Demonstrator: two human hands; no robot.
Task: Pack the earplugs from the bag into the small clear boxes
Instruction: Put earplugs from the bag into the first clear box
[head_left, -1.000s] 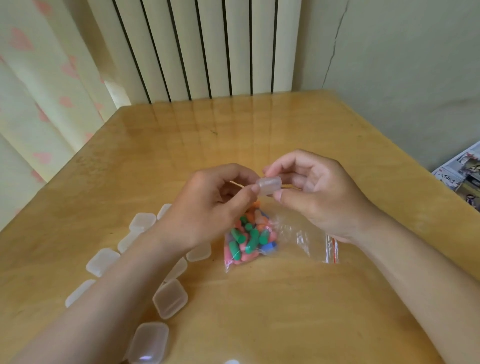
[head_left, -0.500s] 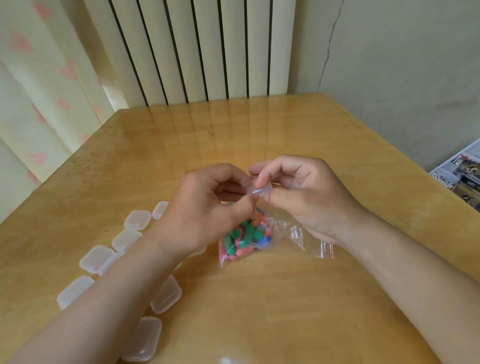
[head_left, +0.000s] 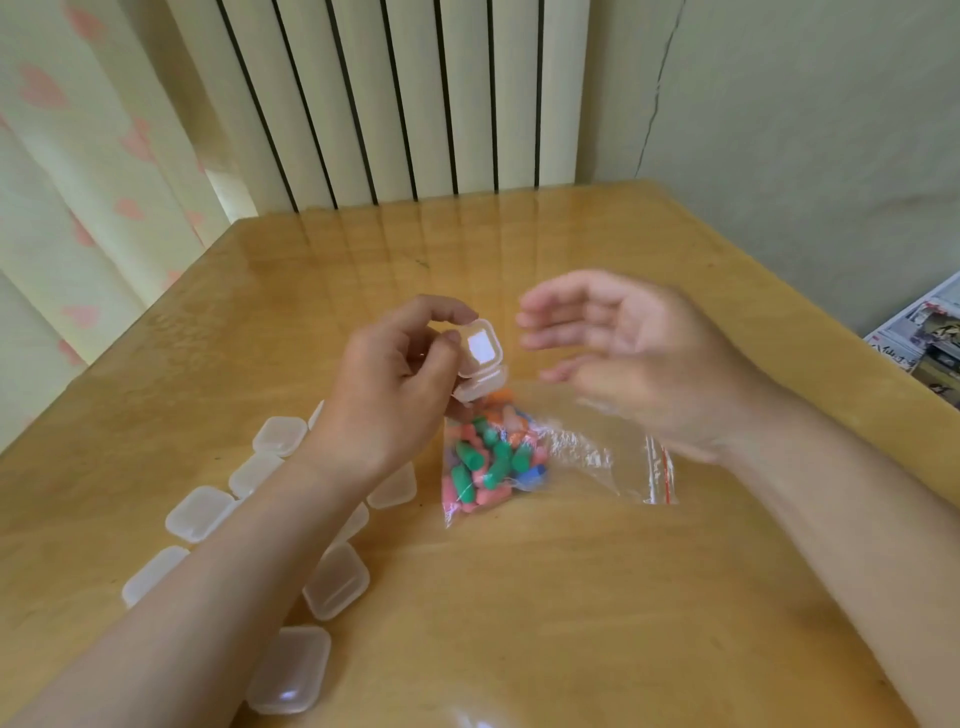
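Note:
A clear zip bag (head_left: 582, 457) lies mid-table, with pink, green, orange and blue earplugs (head_left: 491, 457) bunched at its left end. Just above that end, my left hand (head_left: 395, 384) grips a small clear box (head_left: 480, 364) whose lid stands open. My right hand (head_left: 623, 353) hovers to the right of the box, blurred, with fingers spread and nothing in it. Its palm is above the bag's empty right part.
Several shut small clear boxes (head_left: 337, 579) lie on the wooden table (head_left: 571, 597) at the left, partly under my left forearm. A radiator and curtain stand behind the table. Printed papers (head_left: 924, 343) lie off the right edge.
Both hands pinched the shut box before. Now its lid is open, my right hand has let go and drawn off to the right, and my left hand alone holds it.

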